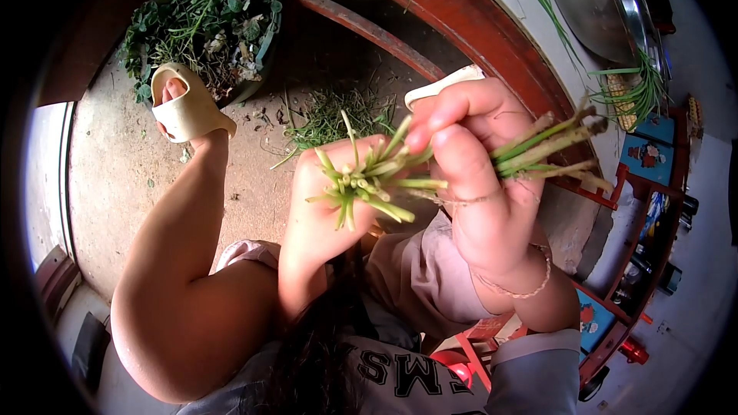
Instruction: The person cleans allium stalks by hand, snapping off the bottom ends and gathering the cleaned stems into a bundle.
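A bunch of green stems [367, 181], cut ends splayed toward me, sits at my left hand [315, 207]. That hand is closed around the bunch, its fingers mostly hidden behind the stems. My right hand [480, 165] is raised beside it, with thumb and forefinger pinched at the bunch's right side. More stems [542, 146], some with brownish ends, are gripped in the right hand and stick out to the right. On the floor beyond my hands lies a loose pile of green trimmings [346, 115].
A basin heaped with leafy greens [207, 23] stands on the floor at upper left, near my sandal [184, 104]. A red wooden table edge [453, 15] curves past at upper right. On it are a metal bowl [592, 8], long green leaves [642, 92] and a corn cob [619, 101].
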Demonstrator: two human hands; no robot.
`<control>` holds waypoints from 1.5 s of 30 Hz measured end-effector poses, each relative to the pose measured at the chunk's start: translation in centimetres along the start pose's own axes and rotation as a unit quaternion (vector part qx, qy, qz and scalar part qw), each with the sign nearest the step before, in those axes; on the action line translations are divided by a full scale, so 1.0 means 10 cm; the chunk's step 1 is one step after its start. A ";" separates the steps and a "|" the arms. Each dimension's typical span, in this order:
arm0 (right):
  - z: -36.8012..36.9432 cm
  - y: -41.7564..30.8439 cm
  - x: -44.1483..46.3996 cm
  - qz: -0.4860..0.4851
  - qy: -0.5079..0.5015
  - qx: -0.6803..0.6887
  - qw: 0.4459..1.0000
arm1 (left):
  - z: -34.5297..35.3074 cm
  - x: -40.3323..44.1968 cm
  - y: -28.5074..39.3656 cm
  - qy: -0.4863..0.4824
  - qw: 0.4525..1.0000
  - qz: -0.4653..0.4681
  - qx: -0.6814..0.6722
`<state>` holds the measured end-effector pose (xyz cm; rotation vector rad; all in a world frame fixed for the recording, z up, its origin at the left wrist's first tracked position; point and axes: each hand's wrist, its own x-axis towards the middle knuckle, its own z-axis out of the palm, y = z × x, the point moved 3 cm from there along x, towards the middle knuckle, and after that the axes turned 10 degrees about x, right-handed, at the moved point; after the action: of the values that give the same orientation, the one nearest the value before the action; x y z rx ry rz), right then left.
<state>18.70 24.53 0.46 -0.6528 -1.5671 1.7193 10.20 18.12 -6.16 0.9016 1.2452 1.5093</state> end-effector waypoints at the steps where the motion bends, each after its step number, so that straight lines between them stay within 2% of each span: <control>1: 0.01 0.00 0.00 0.005 0.026 0.013 1.000 | 0.01 0.00 0.02 -0.001 1.000 -0.014 -0.012; 5: -0.03 0.00 0.01 0.022 0.062 0.082 0.994 | 0.04 -0.01 0.05 -0.015 0.999 -0.014 -0.025; 8: -0.06 -0.08 0.04 0.065 0.147 0.013 0.987 | 0.04 -0.02 0.01 -0.010 0.994 -0.100 -0.047; 9: -0.10 -0.09 0.04 0.072 0.168 -0.009 0.983 | 0.03 -0.03 -0.02 -0.015 0.991 -0.102 -0.085; 12: -0.20 -0.04 0.04 0.109 0.222 0.158 0.956 | 0.01 0.01 0.04 -0.027 0.996 -0.079 -0.005; 13: -0.22 -0.04 0.05 0.108 0.222 0.161 0.956 | -0.02 0.01 0.03 -0.015 0.997 -0.077 0.006; 14: -0.24 -0.03 0.05 0.157 0.216 0.117 0.957 | -0.03 0.01 0.00 -0.016 0.997 -0.076 0.010; 15: -0.27 -0.01 0.06 0.206 0.209 0.072 0.953 | -0.06 0.02 -0.05 0.022 0.995 -0.076 -0.061; 16: -0.27 0.00 0.06 0.240 0.178 0.091 0.950 | -0.09 0.03 -0.08 0.058 0.987 -0.076 -0.132; 18: -0.22 0.04 0.05 0.256 0.121 0.050 0.958 | -0.13 0.06 -0.07 0.115 0.972 -0.056 -0.199; 19: -0.24 0.06 0.03 0.278 0.058 0.042 0.958 | -0.15 0.07 -0.07 0.137 0.964 -0.057 -0.220; 20: -0.25 0.07 0.02 0.277 0.058 0.043 0.958 | -0.17 0.08 -0.06 0.159 0.956 -0.059 -0.240; 22: -0.21 0.12 -0.02 0.316 0.042 0.172 0.932 | -0.19 0.07 -0.08 0.158 0.955 -0.067 -0.241; 24: -0.20 0.13 -0.03 0.317 0.033 0.186 0.929 | -0.19 0.04 -0.09 0.155 0.952 -0.081 -0.249; 31: -0.15 0.15 -0.09 0.306 -0.045 0.182 0.933 | -0.08 -0.01 0.00 0.183 0.973 -0.108 -0.095; 32: -0.13 0.16 -0.11 0.310 -0.045 0.162 0.936 | -0.06 -0.02 0.02 0.175 0.977 -0.100 -0.073; 36: -0.07 0.18 -0.15 0.315 -0.021 0.116 0.942 | 0.04 0.01 0.14 0.127 0.971 -0.082 -0.183; 39: -0.12 0.24 -0.16 0.241 -0.064 -0.037 0.968 | 0.04 -0.01 0.08 0.139 0.977 -0.080 -0.143; 43: -0.14 0.22 -0.15 0.174 -0.083 -0.121 0.974 | 0.08 -0.03 0.10 0.175 0.971 -0.094 -0.131; 45: -0.14 0.22 -0.16 0.171 -0.066 -0.126 0.975 | 0.07 -0.04 0.07 0.179 0.973 -0.094 -0.110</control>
<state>20.40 24.19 -2.10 -1.0014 -1.8722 1.8550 10.84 17.88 -5.28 0.3638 1.3409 1.6628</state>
